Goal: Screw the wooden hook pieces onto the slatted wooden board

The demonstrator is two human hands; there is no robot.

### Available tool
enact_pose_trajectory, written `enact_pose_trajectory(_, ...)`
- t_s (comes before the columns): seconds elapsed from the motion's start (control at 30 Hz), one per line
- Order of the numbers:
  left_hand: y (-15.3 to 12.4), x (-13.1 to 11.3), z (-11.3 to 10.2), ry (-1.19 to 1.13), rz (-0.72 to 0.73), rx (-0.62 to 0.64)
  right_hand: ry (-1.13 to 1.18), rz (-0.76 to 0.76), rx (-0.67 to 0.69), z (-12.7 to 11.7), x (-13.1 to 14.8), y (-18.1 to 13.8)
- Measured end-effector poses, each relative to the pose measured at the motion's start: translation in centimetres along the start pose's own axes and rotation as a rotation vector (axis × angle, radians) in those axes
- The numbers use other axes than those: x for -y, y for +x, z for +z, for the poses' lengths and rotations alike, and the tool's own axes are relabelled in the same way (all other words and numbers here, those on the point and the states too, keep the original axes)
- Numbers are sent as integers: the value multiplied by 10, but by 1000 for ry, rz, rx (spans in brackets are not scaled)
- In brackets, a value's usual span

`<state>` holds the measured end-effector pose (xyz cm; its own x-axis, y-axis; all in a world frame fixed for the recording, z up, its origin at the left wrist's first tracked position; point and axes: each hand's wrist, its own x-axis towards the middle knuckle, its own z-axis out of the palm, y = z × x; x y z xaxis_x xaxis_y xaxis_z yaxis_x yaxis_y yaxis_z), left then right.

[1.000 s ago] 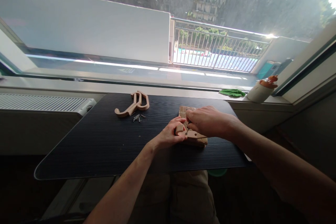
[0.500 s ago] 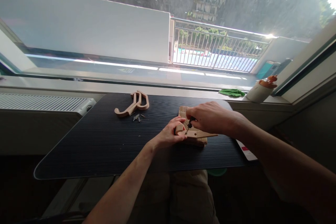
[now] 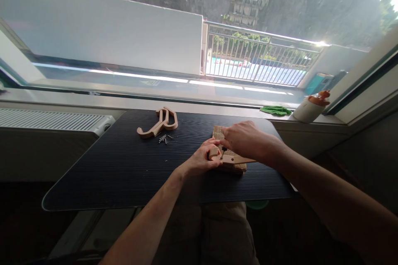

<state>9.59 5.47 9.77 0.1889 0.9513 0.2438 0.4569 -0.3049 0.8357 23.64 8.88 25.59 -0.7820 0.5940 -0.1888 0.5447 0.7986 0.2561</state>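
My left hand is closed around the curved end of a pale wooden hook, which lies on a brown textured block. One dark hole shows in the hook's straight part. My right hand is wrapped round a small dark screwdriver, its handle mostly hidden by the fingers. The screwdriver's thin shaft points down at the wood just beside my left fingertips. To the left on the table are more wooden hooks, with several loose screws in front of them.
The black table stands against the windowsill. On the sill are a green cloth and a white container with an orange top. A white radiator is at the left. Part of a white item shows beneath my right forearm.
My right hand has turned and its forearm has dropped slightly, now covering more of the hook's far end and the white item. My left hand keeps its hold on the hook.
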Motion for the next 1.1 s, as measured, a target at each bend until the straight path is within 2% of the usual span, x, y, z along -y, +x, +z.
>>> enact_pose_trajectory(0.13,0,0,0,-4,-20,-4,18,16,-11,1,-2,-4)
enact_pose_trajectory(0.4,0,2,0,-2,-9,-7,85,-156,-62,6,-10,-11)
enact_pose_trajectory(0.63,1,-3,-1,19,-28,1,73,-147,-47,7,-7,-4)
enact_pose_trajectory(0.9,1,-2,1,12,20,-8,36,4,-30,5,-3,-5)
enact_pose_trajectory(1.1,0,4,1,0,-2,-13,64,-78,-86,5,-10,-13)
